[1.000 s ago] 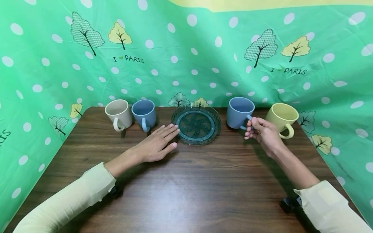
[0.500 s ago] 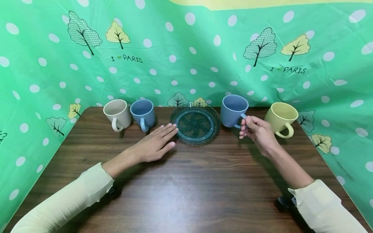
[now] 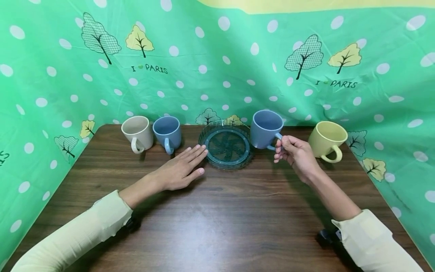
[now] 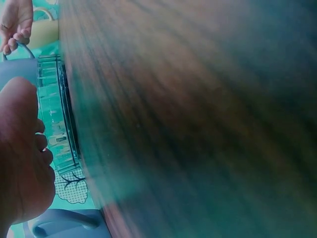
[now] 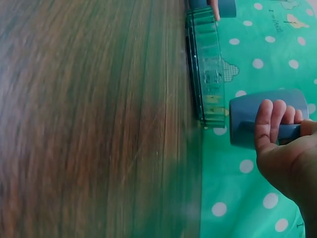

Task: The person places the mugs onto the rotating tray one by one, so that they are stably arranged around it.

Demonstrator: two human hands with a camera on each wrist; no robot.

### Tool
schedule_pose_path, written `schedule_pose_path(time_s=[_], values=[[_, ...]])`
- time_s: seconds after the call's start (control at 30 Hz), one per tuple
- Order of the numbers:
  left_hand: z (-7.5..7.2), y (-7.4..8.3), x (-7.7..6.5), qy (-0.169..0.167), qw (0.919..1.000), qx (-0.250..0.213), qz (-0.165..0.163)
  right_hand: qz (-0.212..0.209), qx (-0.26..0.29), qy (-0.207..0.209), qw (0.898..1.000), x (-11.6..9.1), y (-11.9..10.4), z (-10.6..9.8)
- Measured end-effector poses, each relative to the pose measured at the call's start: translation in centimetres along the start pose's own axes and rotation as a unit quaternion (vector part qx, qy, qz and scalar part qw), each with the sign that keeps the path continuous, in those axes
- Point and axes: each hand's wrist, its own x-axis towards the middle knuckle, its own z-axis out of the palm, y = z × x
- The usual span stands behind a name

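Observation:
My right hand (image 3: 300, 156) pinches the handle of a blue mug (image 3: 266, 130), upright at the right rim of a clear bluish glass dish (image 3: 228, 146). In the right wrist view a gap shows between that mug's base (image 5: 232, 121) and the table. My left hand (image 3: 180, 168) lies palm down with straight fingers, its fingertips at the dish's left rim. Seen from the left wrist, the dish's ribbed wall (image 4: 54, 109) stands beyond the left hand's fingers.
On the left, a white mug (image 3: 137, 134) and a second blue mug (image 3: 167, 132) stand side by side. A yellow mug (image 3: 327, 139) is at the right, beyond my right hand. Behind the brown wooden table (image 3: 217, 219) hangs a green dotted cloth (image 3: 224, 49).
My right hand has carried the blue mug leftward, from beside the yellow mug to the dish's right rim. My left hand has stayed at the dish.

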Motion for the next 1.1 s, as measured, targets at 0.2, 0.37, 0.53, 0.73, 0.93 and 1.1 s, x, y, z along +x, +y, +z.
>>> schedule_pose_path(time_s=[0.2, 0.37, 0.53, 0.73, 0.93, 1.1], values=[[0.2, -0.2, -0.1, -0.005, 1.0000, 0.002, -0.001, 0.003, -0.009, -0.017, 1.000, 0.2, 0.3, 1.0], [0.3, -0.3, -0.2, -0.006, 1.0000, 0.004, -0.003, 0.014, -0.012, -0.032, 0.999, 0.4, 0.6, 1.8], [0.0, -0.2, -0.4, -0.009, 1.0000, 0.004, -0.002, 0.023, -0.019, -0.045, 0.999, 0.6, 0.8, 2.5], [-0.4, 0.0, -0.6, -0.014, 0.9999, 0.002, -0.005, 0.035, -0.035, -0.065, 0.997, 0.9, 1.1, 3.2], [-0.4, -0.1, -0.8, -0.015, 0.9998, 0.004, -0.007, 0.046, -0.051, -0.088, 0.994, 1.2, 1.6, 3.7], [-0.5, 0.0, -0.9, -0.018, 0.9998, 0.006, -0.007, 0.053, -0.058, -0.099, 0.992, 1.3, 2.1, 4.0]])
